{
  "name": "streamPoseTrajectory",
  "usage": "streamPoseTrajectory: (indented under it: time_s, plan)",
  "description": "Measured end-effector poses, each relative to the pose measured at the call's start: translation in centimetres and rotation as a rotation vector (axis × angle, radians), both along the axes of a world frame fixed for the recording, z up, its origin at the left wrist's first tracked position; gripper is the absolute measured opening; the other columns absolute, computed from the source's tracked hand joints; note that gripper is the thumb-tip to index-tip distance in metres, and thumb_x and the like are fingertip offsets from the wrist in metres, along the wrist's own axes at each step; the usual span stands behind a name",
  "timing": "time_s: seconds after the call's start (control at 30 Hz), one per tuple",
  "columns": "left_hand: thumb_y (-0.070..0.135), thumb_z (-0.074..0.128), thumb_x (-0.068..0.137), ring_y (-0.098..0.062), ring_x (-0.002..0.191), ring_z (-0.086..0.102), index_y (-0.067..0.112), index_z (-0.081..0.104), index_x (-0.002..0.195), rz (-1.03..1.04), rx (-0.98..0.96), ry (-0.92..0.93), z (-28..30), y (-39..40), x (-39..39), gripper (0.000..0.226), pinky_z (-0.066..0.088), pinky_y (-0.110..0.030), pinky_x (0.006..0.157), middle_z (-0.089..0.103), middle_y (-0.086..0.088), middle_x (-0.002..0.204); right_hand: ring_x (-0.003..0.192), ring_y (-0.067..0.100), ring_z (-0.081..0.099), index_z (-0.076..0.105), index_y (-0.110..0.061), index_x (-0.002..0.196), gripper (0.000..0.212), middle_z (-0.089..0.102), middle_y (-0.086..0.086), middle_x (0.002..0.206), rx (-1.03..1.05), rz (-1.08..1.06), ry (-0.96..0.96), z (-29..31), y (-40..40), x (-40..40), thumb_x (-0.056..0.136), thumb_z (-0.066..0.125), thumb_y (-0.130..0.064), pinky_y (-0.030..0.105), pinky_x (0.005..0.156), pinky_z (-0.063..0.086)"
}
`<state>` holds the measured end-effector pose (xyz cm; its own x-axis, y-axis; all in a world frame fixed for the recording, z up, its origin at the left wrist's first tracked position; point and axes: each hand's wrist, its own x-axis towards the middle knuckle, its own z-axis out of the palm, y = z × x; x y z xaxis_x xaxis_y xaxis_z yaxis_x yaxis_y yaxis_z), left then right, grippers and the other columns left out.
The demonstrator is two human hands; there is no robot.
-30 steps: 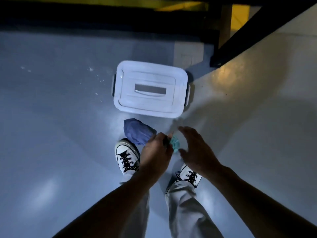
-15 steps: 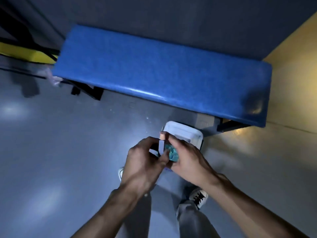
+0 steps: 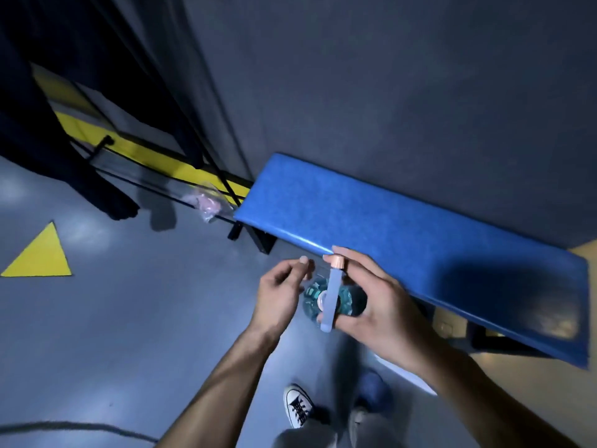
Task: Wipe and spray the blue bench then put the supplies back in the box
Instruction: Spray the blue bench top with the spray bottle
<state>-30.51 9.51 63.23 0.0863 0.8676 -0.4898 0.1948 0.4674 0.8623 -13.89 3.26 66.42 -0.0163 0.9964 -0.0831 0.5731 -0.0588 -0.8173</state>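
The blue bench (image 3: 381,215) runs along the dark wall from centre to the right edge. Just in front of its near edge my right hand (image 3: 374,302) is shut on a teal spray bottle (image 3: 347,300) with a pale nozzle and a copper tip, seen from above. To the bottle's left my left hand (image 3: 281,292) hovers with its fingers loosely curled, a small gap between it and the bottle. A blue cloth (image 3: 371,396) lies on the floor by my feet. Behind my right forearm a white edge of the box (image 3: 407,376) shows.
The grey floor (image 3: 129,318) carries a yellow triangle mark (image 3: 40,253) at the left. A black frame with yellow stripe (image 3: 155,160) and a clear plastic bag (image 3: 206,202) stand left of the bench. A dark cable (image 3: 64,428) crosses the bottom left.
The view swung up from the floor and box to the bench. The bottle passed from my left hand into my right, and my left hand let go and drew aside.
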Motion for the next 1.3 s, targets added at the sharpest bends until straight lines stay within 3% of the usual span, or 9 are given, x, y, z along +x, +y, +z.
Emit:
streamPoseTrajectory:
  time_s: [0.07, 0.13, 0.3, 0.53, 0.9, 1.03, 1.13, 1.23, 1.3]
  plan:
    - [0.045, 0.058, 0.097, -0.034, 0.105, 0.072, 0.01, 0.077, 0.104, -0.054, -0.149, -0.031, 0.0, 2.4, -1.6, 0.04, 0.056, -0.047, 0.099, 0.079, -0.011, 0.102, 0.115, -0.004, 0.063, 0.061, -0.029, 0.132, 0.075, 0.055, -0.024, 0.137, 0.024, 0.02, 0.044, 1.0, 3.0, -1.7, 0.062, 0.089, -0.033, 0.016, 0.098, 0.048]
    - [0.049, 0.052, 0.098, -0.03, 0.091, 0.074, 0.007, 0.075, 0.11, -0.088, -0.304, -0.101, 0.0, 3.9, -2.4, 0.049, 0.058, -0.039, 0.083, 0.079, -0.008, 0.097, 0.109, -0.001, 0.067, 0.06, -0.033, 0.132, 0.074, 0.058, -0.023, 0.132, 0.019, 0.029, 0.074, 1.5, 5.1, -2.9, 0.063, 0.087, -0.038, 0.024, 0.093, 0.054]
    - [0.037, 0.042, 0.101, -0.016, 0.062, 0.069, 0.02, 0.08, 0.076, 0.011, -0.451, -0.237, -1.4, 9.7, -5.0, 0.048, 0.051, -0.029, 0.063, 0.073, 0.0, 0.074, 0.107, -0.002, 0.064, 0.05, -0.04, 0.137, 0.074, 0.057, -0.023, 0.128, -0.037, 0.073, 0.09, 0.0, 12.8, -6.0, 0.069, 0.079, -0.044, 0.032, 0.093, 0.055]
    - [0.053, 0.04, 0.096, -0.027, 0.084, 0.074, 0.021, 0.077, 0.093, 0.108, -0.551, -0.274, -4.0, 16.6, -6.6, 0.049, 0.058, -0.039, 0.08, 0.077, -0.01, 0.096, 0.102, 0.016, 0.062, 0.049, -0.033, 0.122, 0.052, 0.053, -0.012, 0.112, -0.125, -0.109, 0.053, -4.1, 22.2, -11.3, 0.082, 0.06, -0.065, 0.041, 0.087, 0.052]
    - [0.046, 0.035, 0.096, -0.026, 0.053, 0.068, 0.012, 0.069, 0.085, 0.136, -0.762, -0.164, -15.1, 22.4, -10.9, 0.049, 0.056, -0.027, 0.053, 0.07, -0.011, 0.067, 0.096, 0.039, 0.062, 0.06, -0.013, 0.101, 0.024, 0.068, 0.015, 0.099, -0.459, -0.51, 0.159, -15.1, 31.0, -18.4, 0.092, 0.052, -0.034, 0.04, 0.081, 0.051]
    - [0.049, 0.036, 0.096, -0.031, 0.061, 0.072, 0.008, 0.068, 0.099, 0.193, -0.803, -0.138, -18.0, 23.8, -12.0, 0.051, 0.06, -0.037, 0.065, 0.074, -0.016, 0.073, 0.088, 0.039, 0.063, 0.061, -0.016, 0.112, 0.028, 0.068, 0.014, 0.091, -0.51, -0.602, 0.198, -17.4, 31.6, -19.8, 0.092, 0.054, -0.033, 0.037, 0.072, 0.049]
    - [0.047, 0.036, 0.101, -0.032, 0.059, 0.072, 0.007, 0.068, 0.099, 0.192, -0.853, -0.16, -19.1, 24.5, -12.1, 0.051, 0.06, -0.036, 0.06, 0.073, -0.017, 0.072, 0.077, 0.035, 0.06, 0.062, -0.015, 0.111, 0.023, 0.065, 0.01, 0.082, -0.522, -0.644, 0.217, -18.4, 32.2, -20.1, 0.094, 0.055, -0.029, 0.033, 0.065, 0.042]
    - [0.045, 0.037, 0.102, -0.035, 0.075, 0.071, 0.005, 0.066, 0.101, 0.234, -0.839, -0.156, -20.0, 25.2, -11.9, 0.05, 0.059, -0.044, 0.078, 0.072, -0.019, 0.08, 0.076, 0.033, 0.056, 0.06, -0.013, 0.096, 0.015, 0.063, 0.008, 0.079, -0.541, -0.671, 0.216, -19.0, 32.8, -20.2, 0.095, 0.055, -0.027, 0.03, 0.065, 0.037]
    - [0.049, 0.038, 0.101, -0.036, 0.074, 0.072, 0.005, 0.068, 0.097, 0.278, -0.878, -0.183, -20.4, 25.4, -11.9, 0.054, 0.059, -0.043, 0.077, 0.073, -0.02, 0.078, 0.074, 0.032, 0.053, 0.056, -0.014, 0.088, 0.014, 0.06, 0.006, 0.076, -0.544, -0.678, 0.209, -19.5, 33.1, -20.5, 0.095, 0.055, -0.026, 0.03, 0.066, 0.036]
